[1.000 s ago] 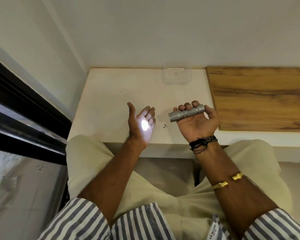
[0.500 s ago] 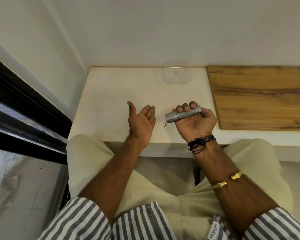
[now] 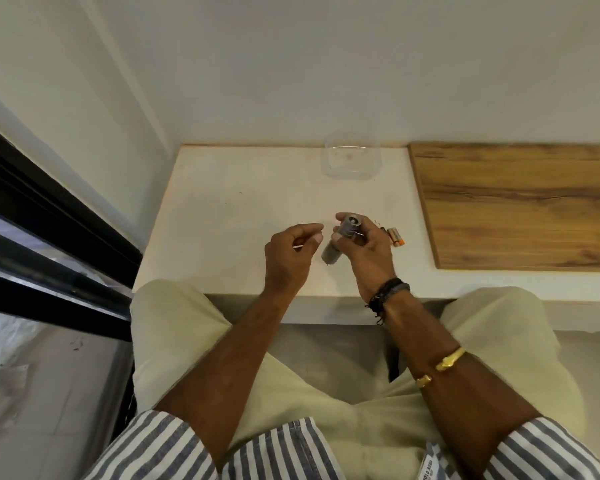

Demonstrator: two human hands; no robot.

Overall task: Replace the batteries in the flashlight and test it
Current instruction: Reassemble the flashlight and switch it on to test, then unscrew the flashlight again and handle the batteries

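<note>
My right hand [image 3: 368,258] grips a silver flashlight [image 3: 342,237] above the white counter. It is tilted steeply, with one round end up and facing me and the other end down near the surface. Just left of it, my left hand [image 3: 291,258] is loosely curled, thumb against forefinger; I see nothing in it. No light comes from the flashlight. Two orange-tipped batteries [image 3: 395,236] lie on the counter right behind my right hand.
A clear plastic container [image 3: 352,157] stands at the back of the white counter [image 3: 222,216] by the wall. A wooden board [image 3: 520,206] covers the counter's right part. A dark window frame [image 3: 49,216] runs along the left. My knees are under the front edge.
The beam lit my open left palm, then went out. My right hand has since turned the flashlight from level to steeply tilted, my left hand has curled shut beside it, and the batteries have come into view.
</note>
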